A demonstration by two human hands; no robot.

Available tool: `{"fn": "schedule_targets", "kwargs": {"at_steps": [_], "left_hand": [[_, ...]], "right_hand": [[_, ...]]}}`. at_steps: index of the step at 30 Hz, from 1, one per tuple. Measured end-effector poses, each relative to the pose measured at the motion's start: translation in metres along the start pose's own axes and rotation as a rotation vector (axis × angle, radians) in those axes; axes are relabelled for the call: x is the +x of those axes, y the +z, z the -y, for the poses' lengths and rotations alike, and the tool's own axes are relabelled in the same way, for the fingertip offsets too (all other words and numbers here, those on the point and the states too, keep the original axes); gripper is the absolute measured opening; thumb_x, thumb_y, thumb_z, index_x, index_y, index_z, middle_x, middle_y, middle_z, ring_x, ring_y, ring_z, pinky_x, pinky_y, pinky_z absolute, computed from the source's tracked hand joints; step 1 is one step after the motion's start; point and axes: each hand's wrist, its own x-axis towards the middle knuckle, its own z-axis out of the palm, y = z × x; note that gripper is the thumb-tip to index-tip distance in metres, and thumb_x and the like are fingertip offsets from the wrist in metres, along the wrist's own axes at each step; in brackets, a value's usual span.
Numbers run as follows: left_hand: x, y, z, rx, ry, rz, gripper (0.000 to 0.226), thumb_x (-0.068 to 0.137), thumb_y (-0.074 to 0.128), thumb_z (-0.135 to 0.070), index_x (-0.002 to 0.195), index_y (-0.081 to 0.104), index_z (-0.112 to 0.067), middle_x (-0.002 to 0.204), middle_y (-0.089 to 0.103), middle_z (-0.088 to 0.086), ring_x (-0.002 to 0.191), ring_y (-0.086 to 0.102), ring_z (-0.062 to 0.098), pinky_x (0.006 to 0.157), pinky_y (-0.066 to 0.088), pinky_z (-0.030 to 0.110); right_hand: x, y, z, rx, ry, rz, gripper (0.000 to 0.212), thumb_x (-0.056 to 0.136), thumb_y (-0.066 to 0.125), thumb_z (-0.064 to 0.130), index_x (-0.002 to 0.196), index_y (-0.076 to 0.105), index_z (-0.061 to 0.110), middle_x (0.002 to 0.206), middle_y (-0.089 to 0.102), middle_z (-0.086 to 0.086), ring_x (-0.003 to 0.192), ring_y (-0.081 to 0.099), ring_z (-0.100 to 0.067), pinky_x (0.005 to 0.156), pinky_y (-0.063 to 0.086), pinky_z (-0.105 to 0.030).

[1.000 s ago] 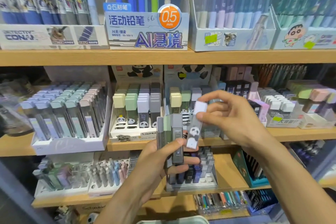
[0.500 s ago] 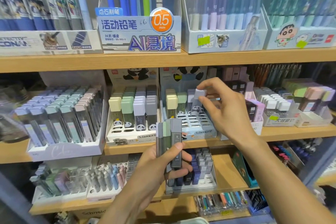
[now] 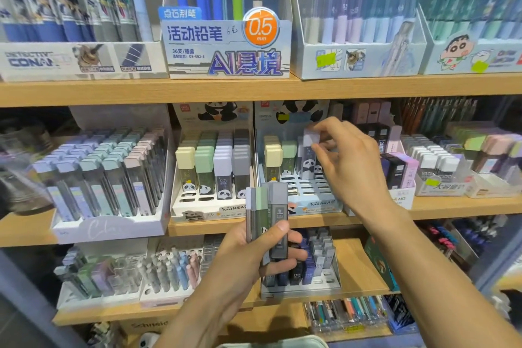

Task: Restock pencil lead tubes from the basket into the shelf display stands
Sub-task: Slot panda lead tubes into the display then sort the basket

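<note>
Right hand, fingers pinching the lilac tube, has carried it into the stand at 1 o'clock; left hand grips spares.

Your left hand sat low and central, forearm angled up from the bottom edge — thumb laid across the front, fingers curled behind in a grip. Your right hand reached higher, arm extended from lower right — thumb and fingertips closed in a pinch.
</note>
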Motion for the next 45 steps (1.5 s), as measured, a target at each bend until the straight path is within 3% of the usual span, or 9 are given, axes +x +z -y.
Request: {"fn": "schedule_targets", "kwargs": {"at_steps": [4,12,18,21,25,28,35,40,45], "left_hand": [[0.002,-0.002,0.002,-0.004,-0.011,-0.014,0.026,0.094,0.071,-0.022,0.117,0.072,-0.011,0.097,0.077,0.013,0.089,0.078,0.033,0.065,0.062,0.027],[0.004,-0.002,0.004,0.001,0.004,0.017,0.022,0.094,0.070,-0.019,0.113,0.072,-0.007,0.094,0.077,0.016,0.082,0.074,0.024,0.066,0.060,0.025],[0.005,-0.003,0.005,-0.007,0.012,0.012,0.023,0.094,0.070,-0.018,0.115,0.072,-0.008,0.094,0.077,0.016,0.080,0.074,0.024,0.066,0.060,0.026],[0.006,-0.004,0.005,0.010,0.016,-0.005,0.024,0.093,0.072,-0.020,0.114,0.073,-0.009,0.093,0.076,0.014,0.076,0.072,0.022,0.061,0.059,0.025],[0.005,-0.002,0.003,0.012,0.027,-0.002,0.021,0.094,0.071,-0.022,0.107,0.071,-0.006,0.087,0.074,0.012,0.066,0.067,0.018,0.052,0.054,0.022],[0.003,-0.001,0.001,0.032,0.042,-0.004,0.020,0.095,0.070,-0.023,0.108,0.071,-0.007,0.085,0.074,0.012,0.064,0.066,0.020,0.051,0.054,0.024],[0.005,0.000,0.004,0.132,0.110,-0.070,0.024,0.089,0.076,-0.018,0.111,0.069,-0.012,0.081,0.073,0.003,0.065,0.070,0.023,0.055,0.058,0.029],[0.001,-0.003,-0.001,0.073,0.090,-0.030,0.023,0.095,0.070,-0.024,0.104,0.074,-0.003,0.085,0.073,0.011,0.057,0.062,0.018,0.045,0.047,0.021],[-0.001,-0.001,-0.003,-0.060,0.015,0.038,0.035,0.096,0.065,-0.027,0.118,0.071,-0.001,0.108,0.078,0.016,0.078,0.077,0.023,0.046,0.054,0.018]], "right_hand": [[0.004,-0.002,0.000,0.098,0.083,-0.010,0.024,0.091,0.073,0.007,0.110,0.064,0.019,0.093,0.065,0.001,0.079,0.063,-0.003,0.067,0.050,-0.007],[-0.001,0.002,-0.005,-0.101,-0.053,0.063,0.027,0.086,0.077,0.003,0.110,0.072,0.016,0.095,0.063,0.001,0.080,0.063,-0.016,0.071,0.056,-0.039],[-0.008,-0.004,0.005,-0.148,-0.042,0.067,0.030,0.090,0.074,0.008,0.120,0.074,0.013,0.107,0.060,0.000,0.082,0.060,-0.011,0.076,0.053,-0.027],[-0.010,-0.017,0.032,0.119,0.143,0.073,0.017,0.089,0.076,0.021,0.106,0.073,0.022,0.094,0.068,0.011,0.078,0.063,-0.005,0.070,0.051,-0.016],[-0.022,-0.018,0.053,0.398,0.519,0.398,0.029,0.082,0.084,0.037,0.101,0.064,0.026,0.082,0.074,0.008,0.070,0.071,-0.013,0.071,0.060,-0.036],[-0.030,-0.014,0.057,0.527,0.684,0.416,0.031,0.080,0.086,0.021,0.101,0.063,0.021,0.070,0.071,0.002,0.063,0.072,-0.017,0.073,0.061,-0.043],[-0.039,-0.006,0.056,0.309,0.751,0.270,0.032,0.070,0.092,0.027,0.088,0.066,0.028,0.069,0.072,0.003,0.065,0.074,-0.013,0.076,0.061,-0.043],[-0.031,-0.018,0.057,0.801,0.877,0.350,0.026,0.085,0.079,0.000,0.106,0.070,0.013,0.101,0.075,-0.013,0.084,0.077,-0.025,0.084,0.062,-0.033],[-0.025,-0.032,0.046,0.848,0.742,0.432,0.029,0.082,0.080,0.000,0.107,0.074,0.014,0.089,0.072,-0.014,0.079,0.071,-0.024,0.078,0.060,-0.031]]}}
